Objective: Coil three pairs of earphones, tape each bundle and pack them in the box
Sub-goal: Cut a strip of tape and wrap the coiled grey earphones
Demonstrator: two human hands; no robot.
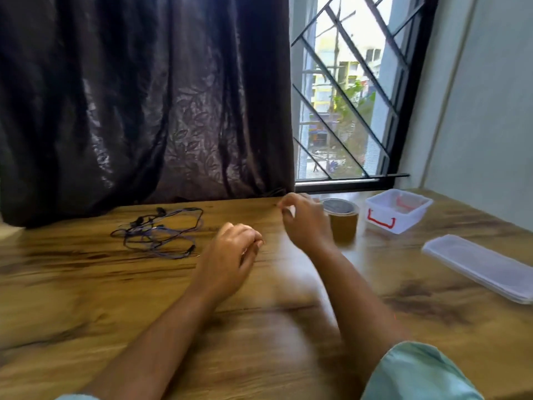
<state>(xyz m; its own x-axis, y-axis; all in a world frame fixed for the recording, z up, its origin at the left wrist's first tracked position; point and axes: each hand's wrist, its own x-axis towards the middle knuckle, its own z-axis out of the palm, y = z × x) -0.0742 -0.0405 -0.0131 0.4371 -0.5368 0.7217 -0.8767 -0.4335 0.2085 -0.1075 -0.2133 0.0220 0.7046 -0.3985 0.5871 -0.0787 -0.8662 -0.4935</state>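
Note:
A tangle of dark earphones with blue-tinted cords lies on the wooden table at the left. My left hand hovers just right of the tangle, fingers loosely curled, holding nothing. My right hand is raised further back, fingers curled with the thumb near the forefinger; blur hides whether it pinches anything. Right behind that hand stands a brown tape roll. A clear plastic box with a red handle sits open at the back right.
The box's clear lid lies flat near the table's right edge. A dark curtain hangs behind the table. A barred window is at the back right, a pale wall beside it.

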